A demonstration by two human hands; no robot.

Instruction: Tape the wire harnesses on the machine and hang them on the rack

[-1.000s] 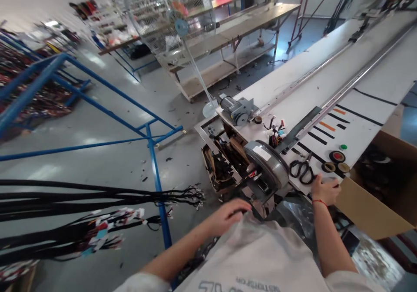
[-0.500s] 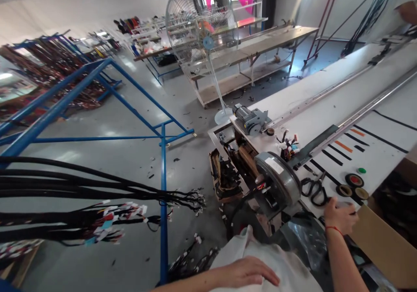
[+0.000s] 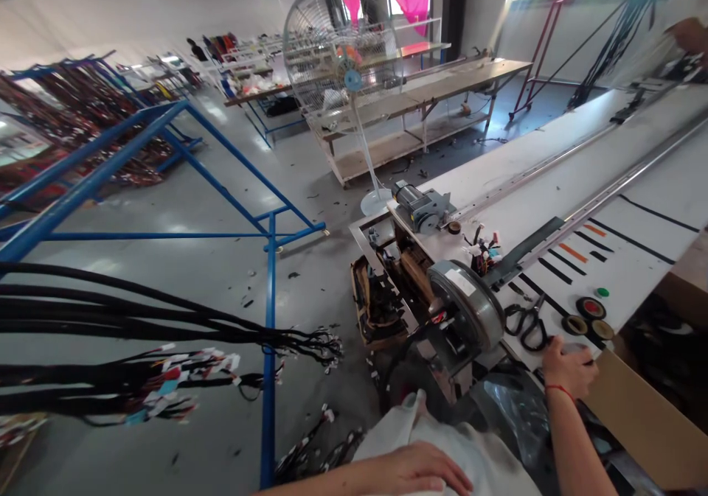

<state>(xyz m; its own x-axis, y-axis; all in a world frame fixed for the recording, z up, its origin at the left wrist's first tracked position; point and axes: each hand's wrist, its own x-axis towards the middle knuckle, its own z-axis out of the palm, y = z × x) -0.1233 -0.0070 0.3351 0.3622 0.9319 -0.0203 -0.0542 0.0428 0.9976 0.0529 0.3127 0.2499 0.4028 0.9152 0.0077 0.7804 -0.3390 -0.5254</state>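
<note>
My left hand (image 3: 417, 468) lies flat on the pale cloth (image 3: 398, 430) over my lap, fingers stretched out and holding nothing. At the near edge of the white table (image 3: 664, 194), my right hand (image 3: 568, 367) has its fingers curled around something greyish that I cannot make out. Black-handled scissors (image 3: 532, 326) lie just beyond the right fingertips. Beside them are tape rolls (image 3: 591, 308) and a small green cap (image 3: 602, 292). Black and orange strips (image 3: 572, 253) are laid in a row farther along the tabletop.
A round grey machine (image 3: 470, 304) and a motor (image 3: 414, 205) sit at the table's end. A blue frame (image 3: 269, 297) with black cable bundles (image 3: 166, 312) stands to the left. A cardboard box (image 3: 647, 415) is at right, a fan (image 3: 351, 79) behind. Another person's hand (image 3: 691, 35) shows far right.
The view has tilted slightly upward and shifted right, so the table and its items appear a little farther left. Both hands keep the same places and poses.
</note>
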